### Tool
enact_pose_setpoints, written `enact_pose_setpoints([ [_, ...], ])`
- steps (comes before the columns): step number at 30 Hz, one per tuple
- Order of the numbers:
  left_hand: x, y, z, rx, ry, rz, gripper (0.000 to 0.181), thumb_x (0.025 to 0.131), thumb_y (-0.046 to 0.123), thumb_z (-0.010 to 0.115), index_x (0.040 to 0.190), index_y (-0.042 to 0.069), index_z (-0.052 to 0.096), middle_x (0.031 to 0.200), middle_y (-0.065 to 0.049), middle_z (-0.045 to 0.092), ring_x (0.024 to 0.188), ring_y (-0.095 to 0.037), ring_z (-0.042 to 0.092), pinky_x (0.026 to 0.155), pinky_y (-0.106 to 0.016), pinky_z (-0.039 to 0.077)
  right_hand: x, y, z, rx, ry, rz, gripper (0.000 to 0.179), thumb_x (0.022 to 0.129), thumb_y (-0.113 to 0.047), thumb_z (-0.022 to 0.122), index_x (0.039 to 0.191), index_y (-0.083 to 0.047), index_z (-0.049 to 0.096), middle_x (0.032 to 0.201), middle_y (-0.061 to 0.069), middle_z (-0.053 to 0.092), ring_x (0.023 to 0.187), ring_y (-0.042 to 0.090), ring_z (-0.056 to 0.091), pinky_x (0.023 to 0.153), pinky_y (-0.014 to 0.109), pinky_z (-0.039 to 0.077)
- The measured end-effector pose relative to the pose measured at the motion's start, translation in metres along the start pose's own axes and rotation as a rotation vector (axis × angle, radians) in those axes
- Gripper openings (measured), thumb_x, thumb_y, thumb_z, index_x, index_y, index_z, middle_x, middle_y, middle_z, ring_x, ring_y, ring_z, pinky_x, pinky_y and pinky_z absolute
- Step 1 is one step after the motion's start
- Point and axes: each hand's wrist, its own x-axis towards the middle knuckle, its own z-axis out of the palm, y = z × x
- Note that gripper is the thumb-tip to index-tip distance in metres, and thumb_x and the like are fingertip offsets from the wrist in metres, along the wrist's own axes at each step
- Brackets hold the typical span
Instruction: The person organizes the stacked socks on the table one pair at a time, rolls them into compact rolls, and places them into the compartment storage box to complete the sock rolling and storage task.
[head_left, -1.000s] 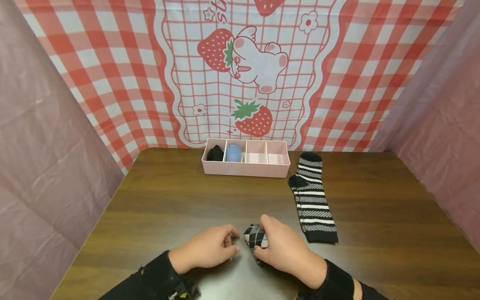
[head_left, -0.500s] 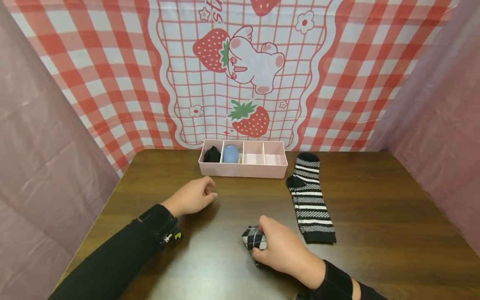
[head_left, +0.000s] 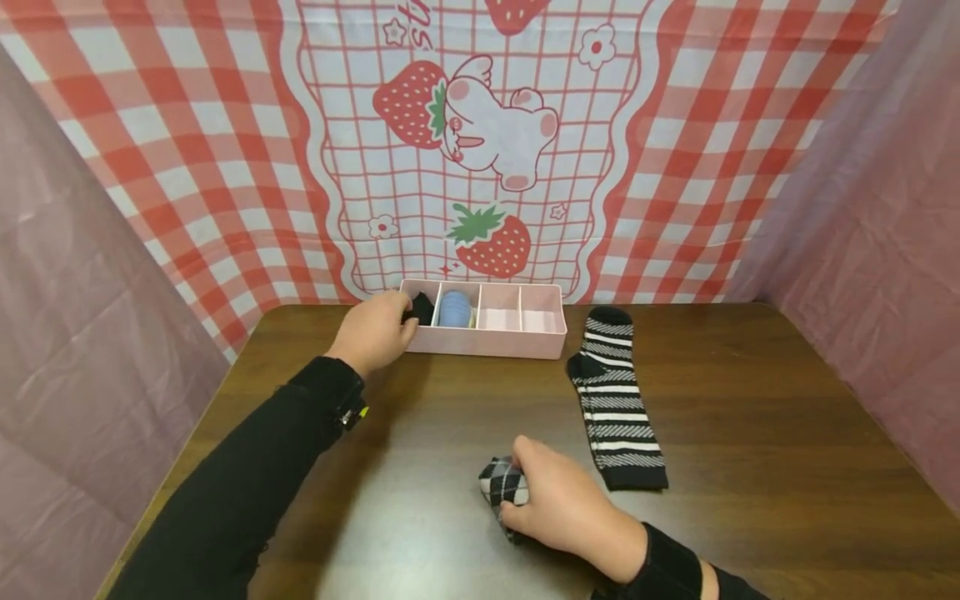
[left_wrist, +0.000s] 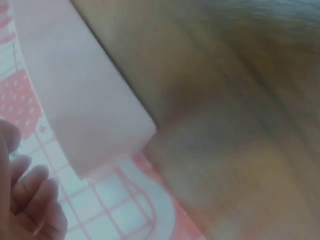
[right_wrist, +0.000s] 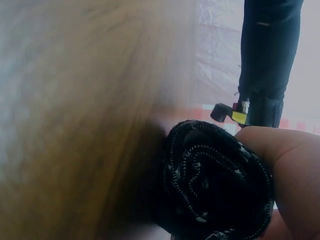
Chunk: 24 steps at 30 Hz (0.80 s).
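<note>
On the near part of the table my right hand (head_left: 573,508) grips a rolled-up argyle sock (head_left: 501,482) in black, grey and white. The right wrist view shows the spiral end of that rolled sock (right_wrist: 215,185) with the thumb side against it. My left hand (head_left: 373,332) is at the left end of a pink divided box (head_left: 487,344), fingers loosely bent beside the compartment with a black rolled bundle (head_left: 423,310). Those bent fingers (left_wrist: 35,195) hold nothing visible in the left wrist view. A light blue rolled bundle (head_left: 454,310) sits in the second compartment.
A pair of black-and-white striped socks (head_left: 615,408) lies flat to the right of the box. The box stands at the back edge of the wooden table (head_left: 720,417), against a red-and-white checked cloth (head_left: 690,167). Pink curtains (head_left: 862,208) hang at both sides.
My left hand has left the rolled sock's side and moved forward and left to the box's left end. My right hand keeps its grip on the rolled sock in place.
</note>
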Motion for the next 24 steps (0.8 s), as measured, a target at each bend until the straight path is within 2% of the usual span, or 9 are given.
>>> enact_pose_setpoints([
  [2, 0.005, -0.001, 0.0, -0.007, 0.029, -0.045, 0.018, 0.1, 0.025, 0.062, 0.099, 0.007, 0.062, 0.091, -0.009, 0.062, 0.081, -0.026, 0.062, 0.07, -0.046, 0.052, 0.0, 0.0, 0.0, 0.004, -0.002, 0.004, 0.039, 0.078, -0.031, 0.084, 0.096, -0.019, 0.052, 0.085, -0.007, 0.052, 0.069, 0.013, 0.049, 0.059, 0.032, 0.042],
  [4, 0.01, -0.001, 0.0, -0.025, 0.029, -0.112, 0.022, 0.101, 0.026, 0.061, 0.105, 0.005, 0.063, 0.096, -0.011, 0.064, 0.084, -0.029, 0.064, 0.072, -0.048, 0.054, 0.0, 0.001, -0.001, 0.007, -0.003, 0.005, 0.039, 0.078, -0.031, 0.084, 0.096, -0.019, 0.052, 0.085, -0.007, 0.052, 0.069, 0.013, 0.049, 0.059, 0.032, 0.042],
  [8, 0.022, -0.003, 0.002, -0.056, -0.016, -0.252, 0.034, 0.103, 0.027, 0.056, 0.123, -0.001, 0.061, 0.11, -0.018, 0.066, 0.095, -0.036, 0.067, 0.078, -0.053, 0.055, -0.001, 0.001, -0.002, 0.01, -0.004, -0.001, 0.038, 0.079, -0.031, 0.084, 0.097, -0.019, 0.053, 0.087, -0.007, 0.053, 0.07, 0.012, 0.05, 0.06, 0.032, 0.043],
  [11, 0.034, -0.008, 0.002, -0.081, -0.065, -0.322, 0.044, 0.104, 0.027, 0.054, 0.136, -0.004, 0.055, 0.124, -0.023, 0.064, 0.105, -0.04, 0.066, 0.086, -0.056, 0.054, 0.0, 0.001, -0.003, 0.014, -0.005, -0.001, 0.038, 0.079, -0.031, 0.083, 0.098, -0.018, 0.053, 0.087, -0.007, 0.054, 0.07, 0.012, 0.051, 0.06, 0.032, 0.044],
  [16, 0.048, -0.021, 0.007, -0.176, -0.122, -0.406, 0.055, 0.106, 0.027, 0.051, 0.149, -0.006, 0.043, 0.141, -0.026, 0.055, 0.124, -0.044, 0.057, 0.102, -0.058, 0.046, 0.001, 0.001, -0.004, 0.034, -0.029, 0.008, 0.038, 0.08, -0.032, 0.083, 0.098, -0.018, 0.053, 0.087, -0.007, 0.053, 0.07, 0.013, 0.05, 0.06, 0.032, 0.043],
  [24, 0.047, -0.029, 0.033, -0.443, -0.157, -0.497, 0.055, 0.102, 0.019, 0.043, 0.151, -0.007, 0.038, 0.147, -0.03, 0.048, 0.132, -0.045, 0.049, 0.108, -0.055, 0.041, -0.003, 0.004, -0.005, 0.056, -0.058, 0.004, 0.037, 0.081, -0.033, 0.082, 0.098, -0.019, 0.052, 0.085, -0.007, 0.051, 0.069, 0.013, 0.049, 0.059, 0.031, 0.042],
])
